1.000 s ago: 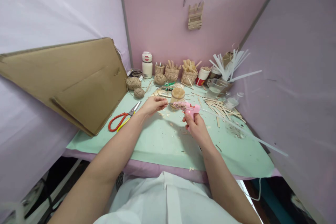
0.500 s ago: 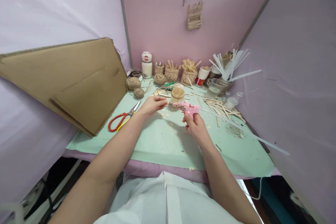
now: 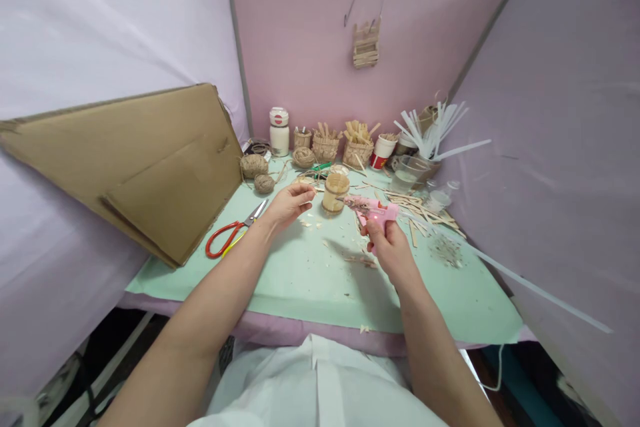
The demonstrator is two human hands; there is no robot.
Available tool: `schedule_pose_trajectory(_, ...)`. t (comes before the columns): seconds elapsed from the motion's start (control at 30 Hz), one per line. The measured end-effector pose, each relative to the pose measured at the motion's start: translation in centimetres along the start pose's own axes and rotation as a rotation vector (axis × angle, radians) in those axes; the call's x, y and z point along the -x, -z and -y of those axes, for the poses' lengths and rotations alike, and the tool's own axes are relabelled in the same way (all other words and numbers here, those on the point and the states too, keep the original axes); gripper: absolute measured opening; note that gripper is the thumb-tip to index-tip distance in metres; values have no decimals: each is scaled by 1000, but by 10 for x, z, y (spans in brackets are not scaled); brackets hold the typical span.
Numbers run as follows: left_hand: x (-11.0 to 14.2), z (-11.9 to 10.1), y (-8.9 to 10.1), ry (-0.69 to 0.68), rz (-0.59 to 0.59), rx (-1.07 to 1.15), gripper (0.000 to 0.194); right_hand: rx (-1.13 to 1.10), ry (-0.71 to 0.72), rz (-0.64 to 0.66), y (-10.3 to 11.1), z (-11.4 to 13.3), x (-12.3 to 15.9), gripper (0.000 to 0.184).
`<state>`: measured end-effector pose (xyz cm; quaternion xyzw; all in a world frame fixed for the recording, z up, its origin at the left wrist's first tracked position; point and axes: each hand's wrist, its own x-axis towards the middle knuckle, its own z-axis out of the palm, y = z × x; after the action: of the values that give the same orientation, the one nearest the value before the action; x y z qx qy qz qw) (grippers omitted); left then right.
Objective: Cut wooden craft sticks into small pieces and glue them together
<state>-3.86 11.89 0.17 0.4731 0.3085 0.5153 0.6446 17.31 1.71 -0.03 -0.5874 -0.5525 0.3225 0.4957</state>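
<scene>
My right hand [image 3: 390, 245] is wrapped round the handle of a pink hot glue gun [image 3: 376, 211], its nozzle pointing left. A long clear glue stick [image 3: 530, 293] trails out of the gun's back to the right. My left hand [image 3: 294, 205] pinches something too small to make out at its fingertips. Between the two hands, a little farther back, a small wooden barrel-shaped cup [image 3: 335, 194] stands upright on the green table cover [image 3: 300, 287]. The nozzle tip appears in front of the cup's right side; whether they touch I cannot tell.
Red-and-yellow-handled scissors [image 3: 235, 233] lie left of my left forearm, by a leaning cardboard sheet [image 3: 165, 173]. Twine balls [image 3: 254, 165], a white jar [image 3: 279, 133] and baskets of sticks [image 3: 357, 147] line the back. Loose wooden sticks [image 3: 425, 210] and glue sticks [image 3: 443, 127] are at the right.
My right hand and the glue gun have moved right and slightly down, away from my left fingertips. My left hand stays nearly in place, still pinched.
</scene>
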Motion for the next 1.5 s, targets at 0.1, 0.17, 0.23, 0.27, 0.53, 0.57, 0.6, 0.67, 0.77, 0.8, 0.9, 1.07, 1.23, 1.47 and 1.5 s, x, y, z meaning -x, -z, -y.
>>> schedule_pose_trajectory(0.1,0,2,0,26,-41,-65,28,-28,35,45,-2,4,4,39)
schedule_pose_trajectory(0.17,0,3,-1,40,-49,-113,29,-22,56,62,-6,5,5,39)
schedule_pose_trajectory(0.23,0,4,-1,46,-48,-152,30,-24,63,72,-9,4,5,39)
schedule_pose_trajectory(0.27,0,5,-1,46,-45,-166,30,-26,63,74,-11,3,5,39)
schedule_pose_trajectory(0.53,-2,8,1,39,-22,-217,33,-7,54,62,-13,1,4,37)
schedule_pose_trajectory(0.57,-1,8,0,37,-23,-227,34,-10,52,62,-13,2,4,37)
schedule_pose_trajectory(0.6,-1,8,0,34,-22,-237,35,-12,51,62,-13,2,4,37)
schedule_pose_trajectory(0.67,-1,8,0,32,-17,-248,36,-10,52,61,-13,2,4,37)
schedule_pose_trajectory(0.77,0,8,-1,30,-8,-244,34,-3,56,54,-13,2,4,37)
schedule_pose_trajectory(0.8,0,8,-1,31,-7,-242,33,-4,54,53,-13,2,4,37)
schedule_pose_trajectory(0.9,-1,8,0,34,-7,-243,31,-10,42,54,-14,2,4,38)
schedule_pose_trajectory(1.07,-1,8,0,39,-14,-242,31,5,39,55,-13,2,4,38)
schedule_pose_trajectory(1.23,0,8,0,35,-10,-243,31,28,44,54,-13,1,4,36)
schedule_pose_trajectory(1.47,0,8,0,34,-16,-253,33,11,38,52,-13,2,5,40)
schedule_pose_trajectory(1.5,0,8,0,32,-17,-256,34,12,40,53,-13,2,5,40)
